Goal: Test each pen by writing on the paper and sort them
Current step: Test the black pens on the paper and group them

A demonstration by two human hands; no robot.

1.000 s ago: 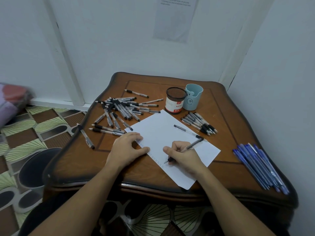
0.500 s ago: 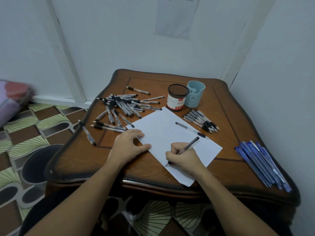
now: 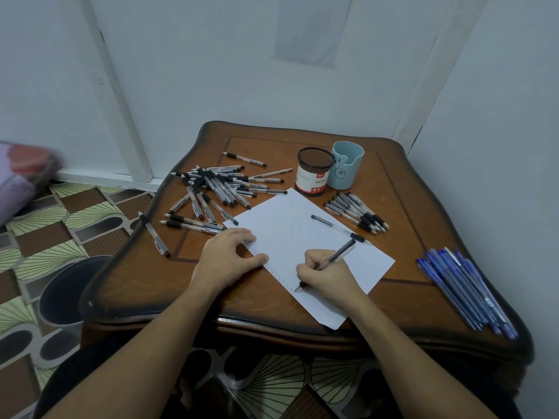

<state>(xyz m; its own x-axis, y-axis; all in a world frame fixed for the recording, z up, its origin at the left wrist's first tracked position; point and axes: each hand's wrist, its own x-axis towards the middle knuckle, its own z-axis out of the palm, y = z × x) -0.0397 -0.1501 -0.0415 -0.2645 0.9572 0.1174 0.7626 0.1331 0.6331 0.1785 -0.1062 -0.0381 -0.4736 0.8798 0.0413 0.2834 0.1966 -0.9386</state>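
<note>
Hardly shifted from a second ago: keeps the right hand (image 3: 328,275) at the same near-left edge of the paper (image 3: 290,225), with the tip of the pen (image 3: 331,260) a touch further along the row of small marks there. Grips that pen with curled fingers and thumb, clamped round the barrel just above its dark tip. Points the tip down-left in the frame, onto the sheet just below centre. Runs the long axis diagonally, rear end up-right and tilted up off the paper.

Rests the left hand (image 3: 225,255) on the paper's left edge, fingers loosely bent and holding nothing, thumb lying along that edge. Sets the paper cornerwise on the wooden table (image 3: 145,285), lowest corner at the near rim.

Shows a loose pen (image 3: 338,228) on the sheet's upper right part, axis running upper left to lower right, dark end just beside the held pen's rear end. Shows a scattered heap of black-grip pens (image 3: 217,189) up-left of the paper, and a neater cluster of pens (image 3: 358,212) right of centre, below a dark mesh cup (image 3: 314,172) and a pale blue cup (image 3: 346,164) standing side by side. Shows a bundle of blue pens (image 3: 465,291) at the right of the frame, well apart from the rest, axes running upper left to lower right. Finds a single pen (image 3: 154,234) alone near the table's left rim.
</note>
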